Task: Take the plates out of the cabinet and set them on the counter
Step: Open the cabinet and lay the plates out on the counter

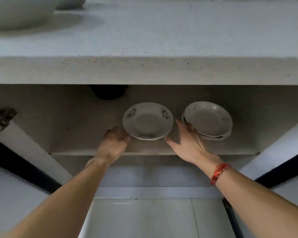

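Two small stacks of white floral plates stand on the cabinet shelf [76,134] under the grey counter [162,31]. The left stack [147,120] sits in the middle, the right stack [208,118] beside it. My left hand [113,143] is curled at the left stack's lower left rim and touches it. My right hand [186,141] reaches in between the two stacks with fingers spread, its fingertips against the right stack's left edge. Neither hand holds a plate.
Both cabinet doors stand swung open, one at the left [24,160] and one at the right [282,160]. A dark round object [108,91] sits at the back of the shelf. Two pale bowls [19,12] rest on the counter's far left.
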A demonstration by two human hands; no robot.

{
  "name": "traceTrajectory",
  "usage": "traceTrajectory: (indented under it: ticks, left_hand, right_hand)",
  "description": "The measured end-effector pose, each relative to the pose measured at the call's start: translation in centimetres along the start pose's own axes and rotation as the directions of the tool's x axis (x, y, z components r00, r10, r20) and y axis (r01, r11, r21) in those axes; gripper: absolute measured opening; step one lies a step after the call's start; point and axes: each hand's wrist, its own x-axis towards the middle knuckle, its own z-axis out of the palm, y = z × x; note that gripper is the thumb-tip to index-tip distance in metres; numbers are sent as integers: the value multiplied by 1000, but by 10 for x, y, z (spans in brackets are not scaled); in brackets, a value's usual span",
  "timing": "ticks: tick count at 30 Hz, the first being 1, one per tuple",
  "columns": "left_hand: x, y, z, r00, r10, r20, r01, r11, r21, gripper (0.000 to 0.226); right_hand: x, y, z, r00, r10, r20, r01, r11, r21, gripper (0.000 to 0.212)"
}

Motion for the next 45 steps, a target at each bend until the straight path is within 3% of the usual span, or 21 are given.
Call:
traceTrajectory:
  ticks: [2,5,9,13,19,27,39,45]
  left_hand:
    - [20,1,11,998,18,-53,-19,1000,-13,34]
    - [48,-2,21,990,-59,-129,45,993,-110,37]
    - [75,-7,31,986,-120,-117,96,976,-194,38]
    - [97,-7,35,982,-165,-87,120,917,-381,36]
    - [111,-5,42,966,-254,-53,183,812,-554,27]
    - [103,1,43,965,-250,-78,152,776,-612,8]
    - [59,5,9,963,-263,-61,183,803,-568,35]
    - [-4,26,-26,959,-279,53,255,764,-593,12]
  right_hand:
    - [18,4,10,1000,18,0,-18,995,101,70]
    - [44,10,28,997,77,24,-80,982,172,64]
    - [70,14,41,992,124,13,-122,947,298,52]
    - [89,15,42,969,247,-3,-227,894,386,43]
    - [106,22,52,935,328,133,-330,671,664,31]
    - [111,20,50,922,352,162,-363,638,679,26]
    - [76,-1,16,926,329,185,-370,696,616,22]
    - [19,-25,-23,896,369,248,-441,666,602,13]
